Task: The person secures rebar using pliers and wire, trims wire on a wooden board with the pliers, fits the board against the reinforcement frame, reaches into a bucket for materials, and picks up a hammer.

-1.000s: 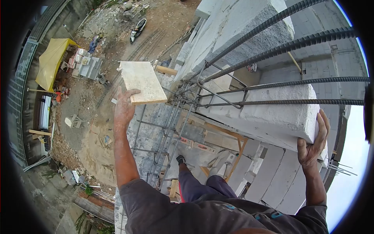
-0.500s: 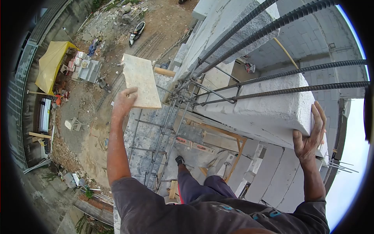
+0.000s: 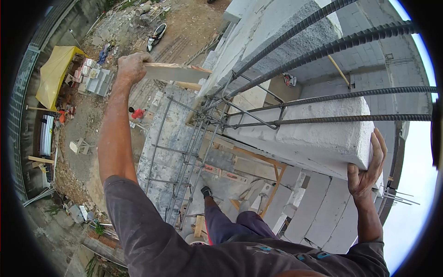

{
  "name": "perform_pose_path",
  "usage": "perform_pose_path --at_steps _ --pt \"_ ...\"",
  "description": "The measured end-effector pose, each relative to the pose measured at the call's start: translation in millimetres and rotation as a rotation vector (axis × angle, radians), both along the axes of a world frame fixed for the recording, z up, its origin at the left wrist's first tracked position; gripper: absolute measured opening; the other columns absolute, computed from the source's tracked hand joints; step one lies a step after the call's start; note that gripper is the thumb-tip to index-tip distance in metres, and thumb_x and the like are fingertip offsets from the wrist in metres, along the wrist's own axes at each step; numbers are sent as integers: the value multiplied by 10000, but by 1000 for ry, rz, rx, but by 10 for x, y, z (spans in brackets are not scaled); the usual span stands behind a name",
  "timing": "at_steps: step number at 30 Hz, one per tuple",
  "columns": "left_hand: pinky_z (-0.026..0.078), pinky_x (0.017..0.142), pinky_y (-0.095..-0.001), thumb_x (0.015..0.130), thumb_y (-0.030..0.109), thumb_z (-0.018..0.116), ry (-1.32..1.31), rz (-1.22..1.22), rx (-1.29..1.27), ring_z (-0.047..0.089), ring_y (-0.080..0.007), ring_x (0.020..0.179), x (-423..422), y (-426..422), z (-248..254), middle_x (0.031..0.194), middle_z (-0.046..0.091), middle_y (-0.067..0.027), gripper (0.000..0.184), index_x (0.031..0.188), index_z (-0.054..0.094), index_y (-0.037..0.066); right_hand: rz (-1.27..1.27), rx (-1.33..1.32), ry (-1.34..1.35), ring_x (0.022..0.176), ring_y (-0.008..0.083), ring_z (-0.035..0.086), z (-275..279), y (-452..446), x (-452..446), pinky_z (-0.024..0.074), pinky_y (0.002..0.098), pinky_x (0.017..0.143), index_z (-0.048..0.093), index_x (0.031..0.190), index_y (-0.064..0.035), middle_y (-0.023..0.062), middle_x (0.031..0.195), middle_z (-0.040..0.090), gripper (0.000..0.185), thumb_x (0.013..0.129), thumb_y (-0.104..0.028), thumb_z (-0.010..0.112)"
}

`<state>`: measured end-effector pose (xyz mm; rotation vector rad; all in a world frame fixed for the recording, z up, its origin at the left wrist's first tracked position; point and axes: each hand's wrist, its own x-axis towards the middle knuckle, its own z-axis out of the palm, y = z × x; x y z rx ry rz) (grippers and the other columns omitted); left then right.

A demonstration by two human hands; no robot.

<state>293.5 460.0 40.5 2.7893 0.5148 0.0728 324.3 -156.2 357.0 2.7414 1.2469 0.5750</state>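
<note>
And here's the left hand (image 3: 133, 67), closed on the near end of a pale board (image 3: 177, 74), out at the far left and seen nearly edge-on! The board's other end reaches toward the block wall (image 3: 258, 39); whether they touch, I can't tell. Over on the right, the right hand (image 3: 368, 166) is open, thumb and fingers spread against the end of a white block (image 3: 323, 131). Ribbed steel bars (image 3: 346, 119) cross above that block, and down below, a person in red (image 3: 137, 113) is at ground level!

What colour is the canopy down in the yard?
The canopy is yellow, clear in the head view.
</note>
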Motion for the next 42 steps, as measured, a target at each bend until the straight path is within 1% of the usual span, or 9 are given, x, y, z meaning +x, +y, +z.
perform_pose_path --at_steps 7,13,16,17,20,23,26,32,42 --pt "304 1011 -439 766 -34 536 87 -36 -169 657 -180 1081 365 18 -361 1043 741 16 411 981 726 260 -9 -31 -1 1380 381 398 6 -16 -5 389 540 1091 345 1483 -36 259 1427 398 871 919 -684 487" --pt "384 963 -440 759 -7 528 105 -73 -154 665 -239 1039 479 13 -529 1016 728 -18 334 953 711 194 -37 -75 -6 1386 377 373 40 -73 -38 330 530 1121 314 1491 -23 255 1411 401 879 933 -681 478" --pt "371 950 -472 766 0 530 146 -107 -151 655 -234 1054 586 30 -490 1033 726 -5 333 956 712 205 -33 -54 -2 1401 375 357 19 -88 -42 322 528 1135 311 1484 -19 259 1421 398 877 933 -677 487" --pt "346 1012 -580 802 17 536 233 -128 -119 642 -243 1126 628 24 -458 1102 719 -13 348 1038 698 213 -24 -72 25 1420 368 332 29 -73 -32 319 526 1152 296 1479 -16 261 1448 381 869 935 -664 496" --pt "267 1070 -713 827 29 547 151 -89 82 611 -257 1215 635 -178 -522 1187 699 -18 391 1142 669 227 -8 -73 30 1437 359 311 4 -145 -10 313 526 1167 277 1479 -25 261 1472 361 863 935 -657 498" --pt "196 1109 -764 841 51 576 353 -112 168 585 -266 1267 713 -358 -433 1259 676 -16 451 1242 630 248 -38 -98 37 1446 353 294 36 -96 -29 313 520 1173 265 1487 -39 255 1478 354 864 934 -662 494" --pt "245 1100 -743 870 148 622 407 -157 149 605 -211 1242 632 -469 -200 1271 682 -22 443 1289 644 290 -39 -92 31 1449 353 287 24 -121 -29 312 516 1176 265 1487 -41 257 1472 355 864 934 -665 491" --pt "414 993 -545 709 371 795 288 -292 61 639 -238 1163 678 -622 -425 1162 721 -6 432 1116 741 234 -35 -100 28 1452 358 283 34 -101 -35 309 514 1176 262 1486 -34 265 1466 358 857 941 -658 483" --pt "428 966 -475 729 369 782 55 -426 58 649 -237 1098 498 -558 -533 1093 704 0 371 1049 738 185 -57 -65 28 1442 353 303 10 -89 -51 301 523 1175 284 1473 -38 270 1457 370 852 931 -665 485"
